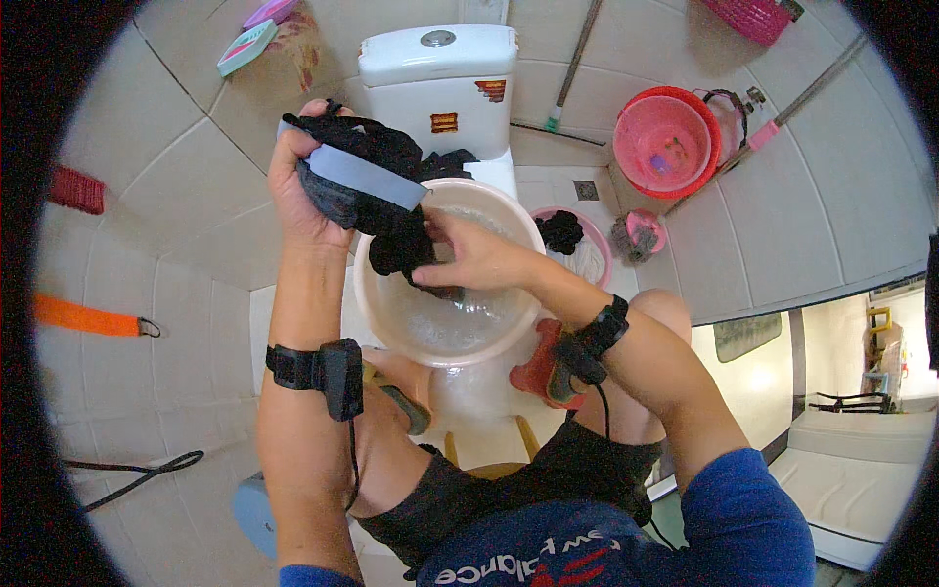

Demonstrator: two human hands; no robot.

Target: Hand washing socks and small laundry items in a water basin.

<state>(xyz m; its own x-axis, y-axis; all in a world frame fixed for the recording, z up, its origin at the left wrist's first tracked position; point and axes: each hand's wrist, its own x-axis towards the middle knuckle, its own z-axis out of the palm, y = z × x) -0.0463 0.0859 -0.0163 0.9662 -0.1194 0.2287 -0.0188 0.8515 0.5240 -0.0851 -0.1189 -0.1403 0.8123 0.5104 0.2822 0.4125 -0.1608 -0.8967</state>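
Black strapped box (342,380) sat behind left hand (308,191), matching box (580,358) behind right hand (479,256); black cables (353,455) trailed off both. T-shirt (729,523) was blue, short-sleeved, white lettering (467,574), red mark (579,567); shorts (416,497) dark.

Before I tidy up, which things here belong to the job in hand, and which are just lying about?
Job: black cloth, in left hand, right hand on it; cream basin of water.
Apparently idle: nested red and pink basins; dark red brush; orange strap.

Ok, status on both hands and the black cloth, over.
Left hand gripping black cloth, raised. Right hand at its hanging end, over pale basin, grip unclear. Nothing visibly blocking either hand.
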